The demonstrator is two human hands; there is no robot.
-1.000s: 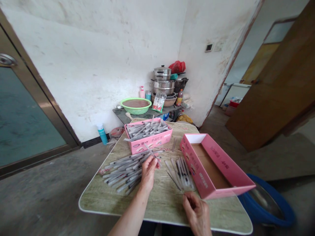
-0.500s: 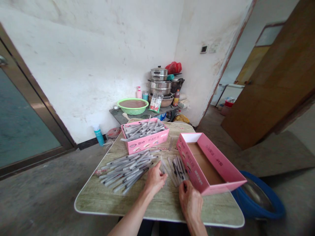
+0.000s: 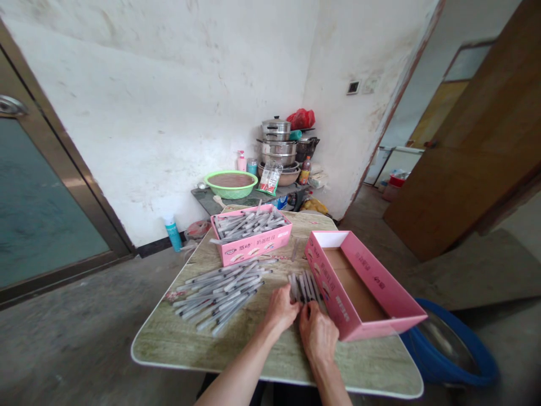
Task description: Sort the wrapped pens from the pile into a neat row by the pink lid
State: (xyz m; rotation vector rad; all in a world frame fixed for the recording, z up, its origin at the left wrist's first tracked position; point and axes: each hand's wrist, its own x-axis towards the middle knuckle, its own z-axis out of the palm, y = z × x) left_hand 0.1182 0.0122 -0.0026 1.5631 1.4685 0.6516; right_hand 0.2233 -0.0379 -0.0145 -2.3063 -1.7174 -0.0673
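Observation:
On the table, a small row of clear pens (image 3: 305, 286) with dark tips lies side by side against the left wall of a pink box (image 3: 355, 293). My left hand (image 3: 283, 309) is closed at the left near end of this row, fingers curled on the pens. Beside it, almost touching, my right hand (image 3: 318, 331) is closed over the near ends of the same row. The fingertips of both hands are partly hidden. A loose heap of pens (image 3: 224, 293) spreads to the left. Behind it stands a second pink box (image 3: 256, 248), filled with pens.
The wood-patterned table (image 3: 190, 349) has rounded corners. Behind it, a low dark shelf carries a green basin (image 3: 231, 192), stacked steel pots (image 3: 276, 149) and bottles. A blue tub (image 3: 473, 361) stands on the floor at the right, and a spray can (image 3: 172, 234) at the left.
My left hand has moved right, from beside the heap with a pen at its fingers, to the small row. My right hand has shifted slightly left and now sits close to it.

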